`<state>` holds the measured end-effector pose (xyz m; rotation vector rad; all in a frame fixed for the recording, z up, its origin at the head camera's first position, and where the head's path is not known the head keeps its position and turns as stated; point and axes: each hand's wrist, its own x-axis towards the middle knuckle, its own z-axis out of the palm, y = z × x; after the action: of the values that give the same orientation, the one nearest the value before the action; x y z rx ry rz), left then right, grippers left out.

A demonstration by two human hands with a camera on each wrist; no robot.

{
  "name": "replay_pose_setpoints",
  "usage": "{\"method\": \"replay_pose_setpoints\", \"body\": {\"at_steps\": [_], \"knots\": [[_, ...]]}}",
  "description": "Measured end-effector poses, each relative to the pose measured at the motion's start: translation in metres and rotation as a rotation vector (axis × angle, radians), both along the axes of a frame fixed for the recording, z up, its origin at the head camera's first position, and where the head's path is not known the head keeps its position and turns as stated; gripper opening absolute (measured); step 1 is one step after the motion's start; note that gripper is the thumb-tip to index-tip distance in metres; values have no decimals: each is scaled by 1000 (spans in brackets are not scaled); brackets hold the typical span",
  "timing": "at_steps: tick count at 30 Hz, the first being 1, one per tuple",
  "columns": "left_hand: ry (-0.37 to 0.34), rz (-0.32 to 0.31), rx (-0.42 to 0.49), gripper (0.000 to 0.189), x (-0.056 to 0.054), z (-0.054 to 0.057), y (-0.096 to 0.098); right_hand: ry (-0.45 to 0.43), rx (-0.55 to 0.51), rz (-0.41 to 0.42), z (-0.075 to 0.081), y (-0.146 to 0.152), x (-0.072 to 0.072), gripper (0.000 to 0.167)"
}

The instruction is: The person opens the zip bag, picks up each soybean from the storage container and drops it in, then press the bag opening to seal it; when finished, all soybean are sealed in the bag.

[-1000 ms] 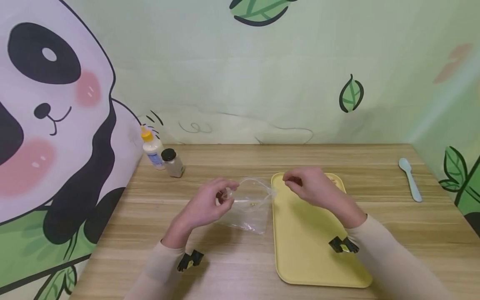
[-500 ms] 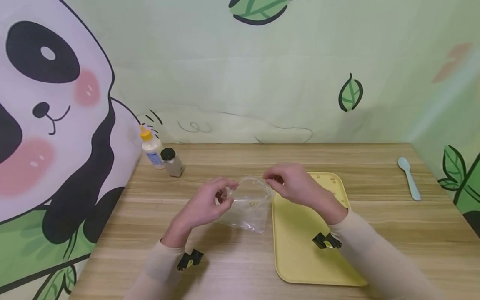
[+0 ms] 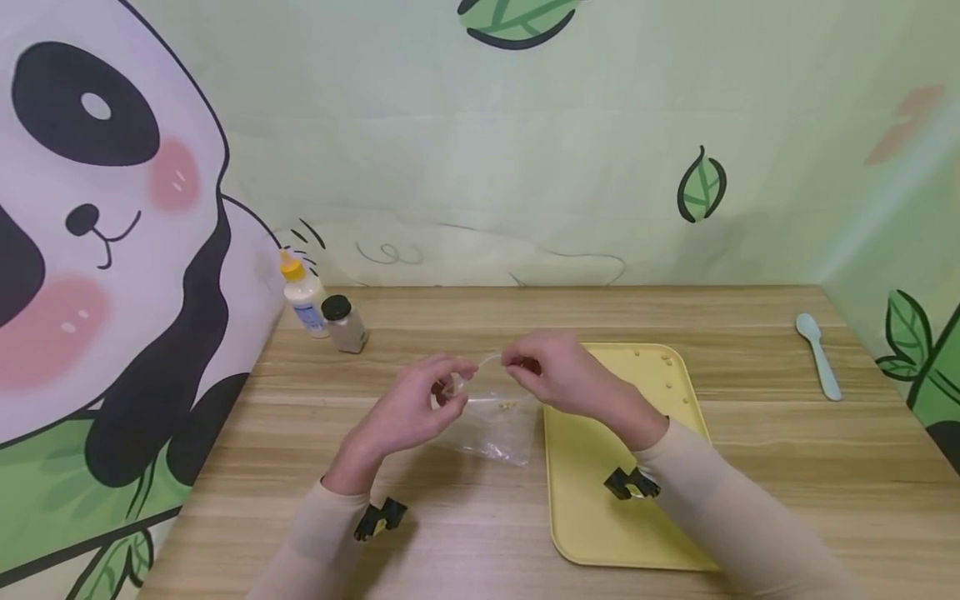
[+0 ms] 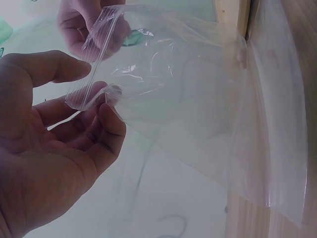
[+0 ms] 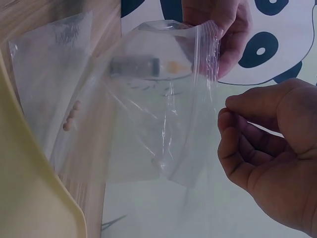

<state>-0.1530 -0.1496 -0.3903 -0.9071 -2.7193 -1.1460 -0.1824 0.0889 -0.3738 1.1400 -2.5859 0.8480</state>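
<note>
Bag [image 3: 491, 437] gripped by left hand [image 3: 408, 408] shows pellets [image 5: 71, 118] clearest from right wrist, right hand's [image 3: 566, 372] fingertips bunched.

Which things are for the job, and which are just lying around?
Part of the job, it seems:
clear bag, in the left hand
right hand, right beside it
little bits inside
yellow tray with more bits

Probably not in use:
blue spoon
yellow-capped bottle
dark-lidded jar

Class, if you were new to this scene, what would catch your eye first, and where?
The huge panda picture fills the left side of the head view. Next comes the yellow tray, right of centre on the wooden table, with small pieces near its far end. To the tray's left, the left hand holds a clear bag.
</note>
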Motion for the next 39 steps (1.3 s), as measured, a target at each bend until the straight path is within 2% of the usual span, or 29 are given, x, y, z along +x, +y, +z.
{"method": "replay_pose_setpoints", "body": {"at_steps": [12,21,29,39], "knots": [[4,7,-6,34,-1,0,0,-46,36,-14,-1,0,2,7],[3,4,-3,33,0,0,0,-46,36,-17,0,6,2,8],[-15,8,-2,33,0,0,1,-44,30,-54,3,18,2,7],[13,1,-7,34,-1,-1,1,-48,39,-100,2,41,2,8]]}}
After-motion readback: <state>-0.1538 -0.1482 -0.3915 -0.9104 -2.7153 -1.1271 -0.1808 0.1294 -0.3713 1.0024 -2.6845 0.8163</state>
